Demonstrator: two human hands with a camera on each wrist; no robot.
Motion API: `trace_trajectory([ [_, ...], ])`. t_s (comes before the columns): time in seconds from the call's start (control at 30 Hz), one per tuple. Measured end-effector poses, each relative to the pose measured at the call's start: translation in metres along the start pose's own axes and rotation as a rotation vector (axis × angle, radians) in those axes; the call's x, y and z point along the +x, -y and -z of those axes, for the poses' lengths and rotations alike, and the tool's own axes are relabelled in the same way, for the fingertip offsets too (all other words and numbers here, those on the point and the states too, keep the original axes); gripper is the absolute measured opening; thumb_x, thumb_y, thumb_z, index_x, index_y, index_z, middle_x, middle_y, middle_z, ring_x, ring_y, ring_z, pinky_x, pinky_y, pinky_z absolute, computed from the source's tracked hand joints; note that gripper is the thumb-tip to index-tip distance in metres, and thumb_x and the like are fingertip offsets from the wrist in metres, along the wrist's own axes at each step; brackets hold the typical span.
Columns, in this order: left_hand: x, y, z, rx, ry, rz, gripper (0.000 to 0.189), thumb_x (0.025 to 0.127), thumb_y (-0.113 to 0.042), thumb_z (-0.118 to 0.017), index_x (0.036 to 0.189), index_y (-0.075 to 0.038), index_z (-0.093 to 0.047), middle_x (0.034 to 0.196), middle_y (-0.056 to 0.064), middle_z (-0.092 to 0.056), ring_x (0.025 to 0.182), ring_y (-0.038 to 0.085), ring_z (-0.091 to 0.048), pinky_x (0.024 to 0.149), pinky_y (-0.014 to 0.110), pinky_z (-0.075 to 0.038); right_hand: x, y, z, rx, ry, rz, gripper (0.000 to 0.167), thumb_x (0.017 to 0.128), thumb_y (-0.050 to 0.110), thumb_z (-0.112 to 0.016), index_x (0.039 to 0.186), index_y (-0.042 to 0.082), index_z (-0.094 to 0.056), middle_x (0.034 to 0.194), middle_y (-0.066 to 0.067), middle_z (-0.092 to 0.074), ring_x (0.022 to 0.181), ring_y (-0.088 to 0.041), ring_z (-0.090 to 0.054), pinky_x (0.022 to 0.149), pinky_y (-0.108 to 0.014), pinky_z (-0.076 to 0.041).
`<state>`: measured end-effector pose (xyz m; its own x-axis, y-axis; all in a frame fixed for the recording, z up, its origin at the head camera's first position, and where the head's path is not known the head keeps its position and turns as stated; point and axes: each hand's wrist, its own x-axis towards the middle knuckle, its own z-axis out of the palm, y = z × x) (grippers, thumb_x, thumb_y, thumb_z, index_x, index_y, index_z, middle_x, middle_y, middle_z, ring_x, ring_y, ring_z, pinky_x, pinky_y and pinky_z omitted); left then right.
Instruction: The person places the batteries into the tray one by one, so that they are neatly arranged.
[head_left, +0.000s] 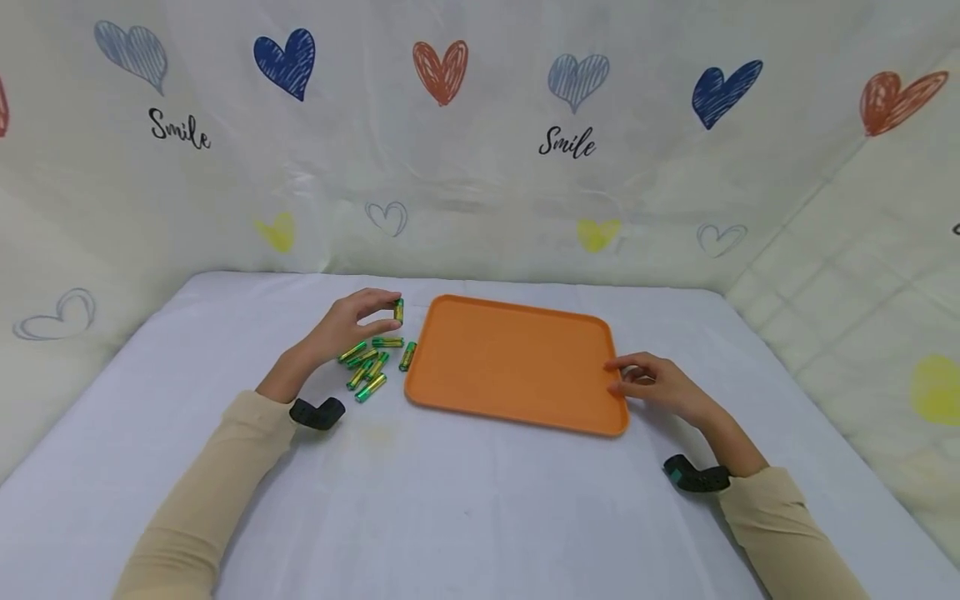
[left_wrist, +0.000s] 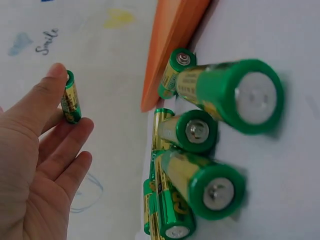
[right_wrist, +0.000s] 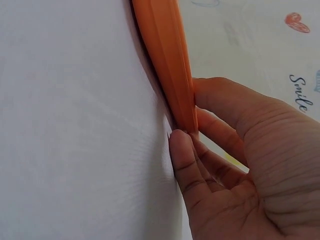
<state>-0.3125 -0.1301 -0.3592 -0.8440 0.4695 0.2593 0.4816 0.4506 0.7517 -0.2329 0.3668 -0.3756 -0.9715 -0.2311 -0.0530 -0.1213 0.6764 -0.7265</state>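
A green-and-gold cylindrical battery (head_left: pixel 398 312) is hanging in the air between the thumb and fingertip of the left hand (head_left: pixel 349 322). That forearm is reaching forward and inward, the palm turning toward the tray. The fingers are pinching the battery near its ends, with a gap showing between thumb and palm. Just below this grip, loose batteries (head_left: pixel 371 387) are lying in a cluster, some touching. Beyond the fingertips, an orange rectangular tray (head_left: pixel 517 362) is resting flat. At its far side the right hand (head_left: pixel 663 386) is reaching inward, thumb and fingers pinching the rim. Black wrist devices (head_left: pixel 318 414) are sitting at both beige sleeves (head_left: pixel 213 483). Beneath everything a white tablecloth (head_left: pixel 465 508) is spreading; behind the grips, a pale backdrop (head_left: pixel 480 167) is showing hearts and "Smile" lettering.
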Motion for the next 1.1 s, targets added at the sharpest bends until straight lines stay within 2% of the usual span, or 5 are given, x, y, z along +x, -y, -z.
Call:
trace_trajectory([
  [0.23,0.008,-0.007,-0.008,-0.028,-0.014,-0.04,0.054,0.09,-0.011,-0.07,0.138,0.001,-0.051,0.132,0.018,-0.054,0.125,0.035,-0.053,0.108,0.048,-0.037,-0.002,-0.001,-0.002,0.03,0.006,0.027,0.046,0.089,0.025,-0.073,0.127,0.003,-0.062,0.123,-0.017,-0.059,0.094,-0.022,-0.055,0.072,-0.024,-0.049],
  [0.37,0.014,-0.009,-0.015,-0.075,-0.005,-0.073,0.052,0.09,-0.009,-0.069,0.137,0.002,-0.052,0.133,0.019,-0.054,0.124,0.04,-0.052,0.108,0.049,-0.036,-0.002,0.0,-0.001,0.042,0.011,0.04,0.045,0.089,0.022,-0.073,0.128,0.002,-0.061,0.12,-0.017,-0.059,0.093,-0.021,-0.055,0.072,-0.023,-0.049],
  [0.67,0.031,-0.023,-0.025,-0.102,0.017,-0.126,0.051,0.089,-0.002,-0.069,0.137,0.003,-0.052,0.131,0.018,-0.055,0.124,0.035,-0.053,0.107,0.05,-0.037,-0.001,-0.001,0.0,0.047,0.009,0.027,0.046,0.09,0.022,-0.073,0.129,0.001,-0.06,0.117,-0.016,-0.058,0.093,-0.021,-0.053,0.071,-0.023,-0.048],
  [0.9,0.043,-0.03,-0.035,-0.112,0.032,-0.149,0.052,0.089,-0.009,-0.07,0.137,0.002,-0.053,0.134,0.018,-0.054,0.126,0.034,-0.053,0.107,0.047,-0.038,0.001,0.0,0.001,0.053,0.005,0.015,0.047,0.089,0.023,-0.073,0.129,0.002,-0.06,0.119,-0.016,-0.058,0.093,-0.021,-0.053,0.071,-0.023,-0.048],
  [1.1,0.054,-0.035,-0.045,-0.125,0.031,-0.153,0.051,0.09,-0.013,-0.071,0.137,-0.002,-0.055,0.13,0.015,-0.056,0.12,0.031,-0.056,0.106,0.046,-0.041,0.0,-0.001,0.001,0.053,0.01,0.007,0.047,0.09,0.023,-0.073,0.129,0.002,-0.06,0.12,-0.016,-0.058,0.093,-0.02,-0.054,0.071,-0.023,-0.048],
])
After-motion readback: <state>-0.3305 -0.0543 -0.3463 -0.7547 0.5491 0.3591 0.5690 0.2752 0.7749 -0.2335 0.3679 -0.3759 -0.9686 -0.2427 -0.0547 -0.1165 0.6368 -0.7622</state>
